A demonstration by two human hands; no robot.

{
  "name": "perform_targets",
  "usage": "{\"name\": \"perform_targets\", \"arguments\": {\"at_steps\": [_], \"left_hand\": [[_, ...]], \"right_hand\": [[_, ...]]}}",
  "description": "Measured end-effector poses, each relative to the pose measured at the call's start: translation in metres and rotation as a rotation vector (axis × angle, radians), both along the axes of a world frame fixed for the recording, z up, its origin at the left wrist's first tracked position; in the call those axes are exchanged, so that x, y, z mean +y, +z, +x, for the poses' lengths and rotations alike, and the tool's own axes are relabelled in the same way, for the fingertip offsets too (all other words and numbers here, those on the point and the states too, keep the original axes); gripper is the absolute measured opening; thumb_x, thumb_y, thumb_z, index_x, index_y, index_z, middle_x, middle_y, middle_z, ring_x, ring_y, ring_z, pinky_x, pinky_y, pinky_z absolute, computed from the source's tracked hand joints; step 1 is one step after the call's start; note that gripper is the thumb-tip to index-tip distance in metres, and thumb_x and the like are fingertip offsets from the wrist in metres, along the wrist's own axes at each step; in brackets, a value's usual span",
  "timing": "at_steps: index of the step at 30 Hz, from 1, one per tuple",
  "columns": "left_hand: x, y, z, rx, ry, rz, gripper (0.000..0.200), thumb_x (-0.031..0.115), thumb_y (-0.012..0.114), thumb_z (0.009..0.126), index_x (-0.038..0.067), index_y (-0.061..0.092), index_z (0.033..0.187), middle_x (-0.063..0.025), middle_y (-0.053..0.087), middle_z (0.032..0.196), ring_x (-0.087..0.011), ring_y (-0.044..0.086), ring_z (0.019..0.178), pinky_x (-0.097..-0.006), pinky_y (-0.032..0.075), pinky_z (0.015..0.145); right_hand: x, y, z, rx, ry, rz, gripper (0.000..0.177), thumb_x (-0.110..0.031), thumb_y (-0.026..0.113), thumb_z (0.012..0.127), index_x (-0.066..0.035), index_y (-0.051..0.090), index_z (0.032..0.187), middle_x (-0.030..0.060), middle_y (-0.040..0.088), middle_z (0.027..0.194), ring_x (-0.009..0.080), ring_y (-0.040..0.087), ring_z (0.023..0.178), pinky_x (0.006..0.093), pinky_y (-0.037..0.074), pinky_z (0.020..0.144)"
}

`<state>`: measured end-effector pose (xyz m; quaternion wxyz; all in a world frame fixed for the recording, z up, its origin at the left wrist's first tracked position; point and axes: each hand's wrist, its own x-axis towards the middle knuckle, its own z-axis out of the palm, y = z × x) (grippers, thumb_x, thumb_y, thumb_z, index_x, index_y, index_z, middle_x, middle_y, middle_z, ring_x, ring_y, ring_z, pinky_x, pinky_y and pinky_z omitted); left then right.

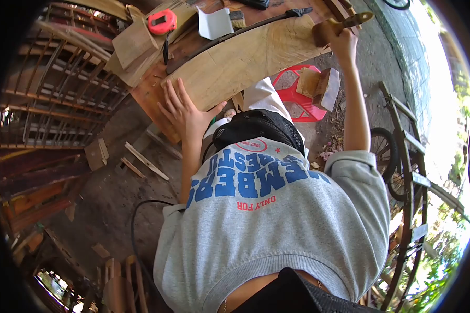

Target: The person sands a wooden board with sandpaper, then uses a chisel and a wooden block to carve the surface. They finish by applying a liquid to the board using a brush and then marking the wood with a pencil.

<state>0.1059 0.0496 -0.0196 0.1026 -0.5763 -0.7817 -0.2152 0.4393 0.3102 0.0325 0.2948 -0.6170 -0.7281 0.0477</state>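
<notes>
A pale wooden plank [245, 57] lies along the near side of the workbench. My left hand [185, 109] is spread at its left end, fingertips on the wood and thumb stretched out to the right. At the right end, my right hand [343, 44] grips a paintbrush [357, 20], its handle pointing up to the right and its brown bristle end low over the plank. Behind the plank runs a long, thin dark bar [219, 41]. A second brush [237, 19] lies beyond it, beside a white piece of paper or card [214, 23].
On the bench's left are a red tape measure [162, 22] and a wooden block [134, 44]. Below the plank stands a red plastic stool [303, 107] bearing a block [318, 86]. Wood offcuts [146, 161] litter the floor; a dark metal frame [407, 182] and wheel stand right.
</notes>
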Motion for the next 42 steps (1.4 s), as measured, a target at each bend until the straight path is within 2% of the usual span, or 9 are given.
{"name": "perform_targets", "arguments": {"at_steps": [5, 11, 21, 27, 33, 37, 39, 41, 42], "left_hand": [[-0.003, -0.001, -0.001, -0.014, 0.049, -0.035, 0.121, 0.085, 0.056, 0.052, 0.004, 0.032, 0.139, -0.0210, 0.030, 0.142, -0.0368, 0.032, 0.130, -0.0629, 0.024, 0.099], [-0.004, -0.011, -0.003, -0.132, 0.009, 0.001, 0.123, 0.081, 0.061, 0.050, 0.005, 0.028, 0.140, -0.0213, 0.026, 0.145, -0.0351, 0.029, 0.133, -0.0652, 0.019, 0.101], [-0.004, -0.009, -0.003, -0.106, 0.015, -0.036, 0.124, 0.080, 0.063, 0.050, 0.005, 0.027, 0.141, -0.0214, 0.025, 0.145, -0.0356, 0.028, 0.133, -0.0650, 0.018, 0.102], [-0.006, -0.009, -0.004, -0.111, 0.018, -0.034, 0.124, 0.081, 0.062, 0.049, 0.003, 0.028, 0.140, -0.0216, 0.024, 0.145, -0.0360, 0.028, 0.133, -0.0650, 0.017, 0.102], [-0.006, 0.009, 0.003, -0.134, 0.037, -0.064, 0.119, 0.081, 0.060, 0.053, 0.003, 0.030, 0.139, -0.0208, 0.029, 0.143, -0.0349, 0.028, 0.133, -0.0651, 0.016, 0.103], [0.005, 0.036, 0.021, -0.282, -0.147, 0.015, 0.105, 0.075, 0.061, 0.062, 0.004, 0.035, 0.135, -0.0197, 0.037, 0.135, -0.0345, 0.034, 0.128, -0.0615, 0.021, 0.101], [0.011, 0.047, 0.036, -0.349, -0.272, 0.102, 0.099, 0.072, 0.062, 0.065, 0.006, 0.036, 0.134, -0.0201, 0.041, 0.132, -0.0355, 0.039, 0.124, -0.0568, 0.028, 0.101], [0.017, 0.052, 0.051, -0.919, -0.348, 0.067, 0.090, 0.060, 0.070, 0.068, 0.007, 0.038, 0.133, -0.0178, 0.048, 0.122, -0.0343, 0.046, 0.115, -0.0448, 0.038, 0.096], [0.021, 0.053, 0.054, -0.837, -0.334, 0.188, 0.074, 0.047, 0.073, 0.073, 0.007, 0.042, 0.127, -0.0142, 0.054, 0.111, -0.0325, 0.052, 0.106, -0.0396, 0.043, 0.089]], "right_hand": [[-0.093, 0.009, -0.089, 0.110, 0.417, -0.080, 0.035, -0.033, 0.069, 0.080, 0.002, 0.067, 0.080, 0.0164, 0.064, 0.063, 0.0284, 0.066, 0.061, 0.0376, 0.049, 0.057], [-0.040, 0.008, -0.006, -0.106, -0.107, -0.084, 0.066, -0.058, 0.064, 0.076, 0.008, 0.066, 0.074, 0.0215, 0.064, 0.064, 0.0322, 0.067, 0.067, 0.0404, 0.052, 0.061], [-0.120, 0.023, -0.103, 0.131, 0.379, 0.022, 0.049, -0.040, 0.070, 0.078, 0.006, 0.062, 0.064, 0.0180, 0.055, 0.051, 0.0292, 0.060, 0.048, 0.0382, 0.045, 0.049], [-0.057, 0.003, -0.011, -0.094, -0.144, 0.070, 0.067, -0.055, 0.064, 0.077, 0.010, 0.062, 0.063, 0.0235, 0.060, 0.057, 0.0366, 0.065, 0.060, 0.0439, 0.050, 0.055], [-0.113, 0.013, -0.103, -0.314, -0.004, 0.029, 0.053, -0.043, 0.057, 0.086, 0.005, 0.064, 0.064, 0.0226, 0.060, 0.056, 0.0377, 0.064, 0.057, 0.0430, 0.052, 0.052], [-0.161, 0.023, -0.163, -0.092, 0.366, 0.057, 0.023, -0.029, 0.062, 0.085, -0.006, 0.066, 0.086, 0.0149, 0.061, 0.062, 0.0331, 0.062, 0.055, 0.0377, 0.050, 0.052], [-0.171, 0.034, -0.174, 0.046, 0.563, -0.218, 0.024, -0.019, 0.065, 0.082, -0.002, 0.065, 0.099, 0.0161, 0.064, 0.075, 0.0309, 0.064, 0.061, 0.0347, 0.051, 0.056], [-0.166, 0.032, -0.162, 0.071, 0.643, -0.368, 0.031, -0.015, 0.066, 0.081, -0.002, 0.062, 0.108, 0.0156, 0.064, 0.084, 0.0279, 0.066, 0.066, 0.0332, 0.051, 0.059], [-0.163, 0.031, -0.155, 0.100, 0.719, -0.517, 0.041, -0.011, 0.066, 0.079, -0.001, 0.058, 0.118, 0.0151, 0.064, 0.093, 0.0249, 0.067, 0.071, 0.0318, 0.052, 0.062]]}}
